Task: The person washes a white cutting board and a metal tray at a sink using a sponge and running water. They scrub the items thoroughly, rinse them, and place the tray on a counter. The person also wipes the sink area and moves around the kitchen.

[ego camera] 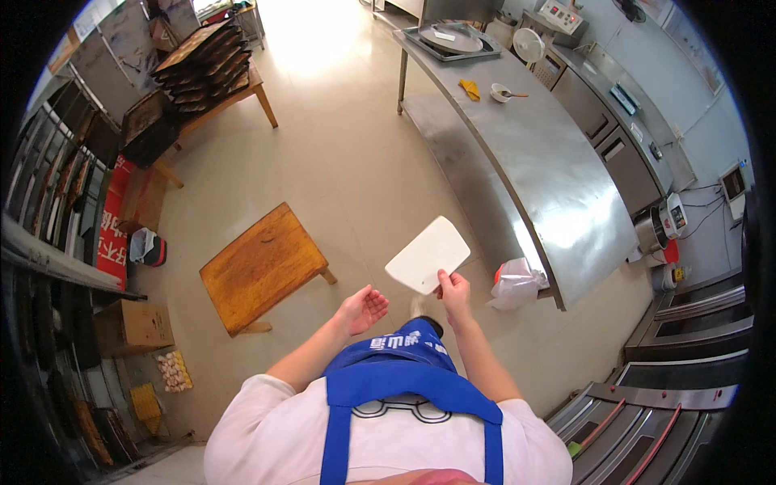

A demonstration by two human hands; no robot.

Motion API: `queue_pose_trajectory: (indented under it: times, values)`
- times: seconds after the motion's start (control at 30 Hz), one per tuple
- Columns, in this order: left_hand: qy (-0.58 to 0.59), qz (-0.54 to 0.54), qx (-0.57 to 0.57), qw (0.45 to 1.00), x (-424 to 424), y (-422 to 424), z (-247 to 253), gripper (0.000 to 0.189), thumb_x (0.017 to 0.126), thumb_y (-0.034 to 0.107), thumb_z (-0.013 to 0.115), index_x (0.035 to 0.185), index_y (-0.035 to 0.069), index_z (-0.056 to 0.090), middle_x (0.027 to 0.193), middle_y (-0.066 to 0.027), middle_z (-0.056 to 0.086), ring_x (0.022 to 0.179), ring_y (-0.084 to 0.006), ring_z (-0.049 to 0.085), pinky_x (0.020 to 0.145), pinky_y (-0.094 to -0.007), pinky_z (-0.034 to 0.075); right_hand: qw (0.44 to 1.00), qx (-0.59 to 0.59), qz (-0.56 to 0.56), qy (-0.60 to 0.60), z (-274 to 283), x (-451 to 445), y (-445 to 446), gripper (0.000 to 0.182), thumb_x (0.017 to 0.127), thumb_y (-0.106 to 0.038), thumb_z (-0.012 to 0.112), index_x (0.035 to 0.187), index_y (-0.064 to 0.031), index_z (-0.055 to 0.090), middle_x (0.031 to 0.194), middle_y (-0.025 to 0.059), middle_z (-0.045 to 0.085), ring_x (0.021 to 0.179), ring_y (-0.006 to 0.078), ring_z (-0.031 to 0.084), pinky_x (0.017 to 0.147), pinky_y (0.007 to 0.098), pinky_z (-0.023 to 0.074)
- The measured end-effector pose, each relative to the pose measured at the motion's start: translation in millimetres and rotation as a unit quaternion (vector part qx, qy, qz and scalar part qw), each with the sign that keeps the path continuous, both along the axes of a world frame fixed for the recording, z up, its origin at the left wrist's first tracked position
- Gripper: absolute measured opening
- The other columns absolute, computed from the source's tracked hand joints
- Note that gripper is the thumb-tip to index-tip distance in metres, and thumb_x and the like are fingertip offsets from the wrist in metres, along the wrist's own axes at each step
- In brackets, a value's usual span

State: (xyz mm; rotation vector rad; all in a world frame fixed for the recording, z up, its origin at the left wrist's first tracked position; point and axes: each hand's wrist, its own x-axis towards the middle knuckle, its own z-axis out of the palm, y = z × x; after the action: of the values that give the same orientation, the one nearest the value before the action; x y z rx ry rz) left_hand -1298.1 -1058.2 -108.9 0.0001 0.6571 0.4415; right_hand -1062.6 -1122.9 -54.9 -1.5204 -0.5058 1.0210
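Observation:
My right hand [455, 296] grips one edge of a thin white rectangular plastic board [429, 254], which has a small hole near my fingers. The board is held out in front of me, above the floor. My left hand [364, 310] is to the left of it, palm partly up, fingers slightly curled, holding nothing. A low wooden table [264, 267] stands ahead on the left. To the right runs a long stainless steel worktable [533, 145] bearing a white bowl [499, 92] with a spoon, a yellow cloth [469, 90] and, at its far end, a metal tray [451, 53].
Blackened baking trays [206, 66] are stacked on a wooden table at the far left. Near the left racks are a cardboard box [134, 326], a tray of eggs [174, 371] and a bin [147, 248]. A plastic bag [517, 284] sits beside the worktable; ovens [685, 333] line the right.

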Motion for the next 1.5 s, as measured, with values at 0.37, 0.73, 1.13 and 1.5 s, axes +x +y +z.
queue_pose_trajectory:
  times: [0.37,0.73,1.13,1.5]
  values:
    - [0.087,0.279,-0.078,0.953,54.0,227.2,-64.5,0.033,0.096,0.029,0.047,0.07,0.012,0.06,0.075,-0.0058,0.067,0.084,-0.0221,0.065,0.084,-0.0406,0.05,0.948,-0.056,-0.111,0.293,-140.2,291.5,507.5,0.017,0.095,-0.03,0.053,0.089,-0.0154,0.059,0.066,-0.0028,0.059,0.053,0.0103,0.054,0.042,0.0222,0.04]
    - [0.217,0.33,-0.137,0.909,157.4,364.6,29.0,0.034,0.095,0.032,0.048,0.068,0.013,0.057,0.07,-0.0053,0.066,0.078,-0.0222,0.067,0.08,-0.04,0.053,0.97,0.132,-0.129,0.156,-31.2,532.3,960.1,0.04,0.09,-0.048,0.046,0.084,-0.0095,0.055,0.061,0.0015,0.055,0.045,0.0149,0.051,0.041,0.0286,0.0449]
    - [0.132,0.469,-0.098,0.868,170.3,323.8,28.4,0.033,0.095,0.03,0.048,0.071,0.011,0.059,0.072,-0.0079,0.067,0.078,-0.0247,0.067,0.078,-0.0407,0.054,0.996,-0.036,0.03,0.081,-167.0,384.4,918.3,0.037,0.091,-0.039,0.051,0.073,-0.0082,0.059,0.063,0.004,0.058,0.05,0.0147,0.054,0.042,0.0261,0.0412]
    - [0.067,0.724,-0.05,0.684,114.2,51.9,-25.2,0.033,0.093,0.027,0.051,0.071,0.006,0.062,0.074,-0.011,0.067,0.08,-0.0289,0.067,0.078,-0.0417,0.054,0.586,-0.13,0.773,-0.204,-293.4,-32.4,442.3,0.025,0.088,-0.024,0.055,0.09,-0.0018,0.066,0.074,0.0098,0.067,0.059,0.0151,0.062,0.048,0.0261,0.0463]
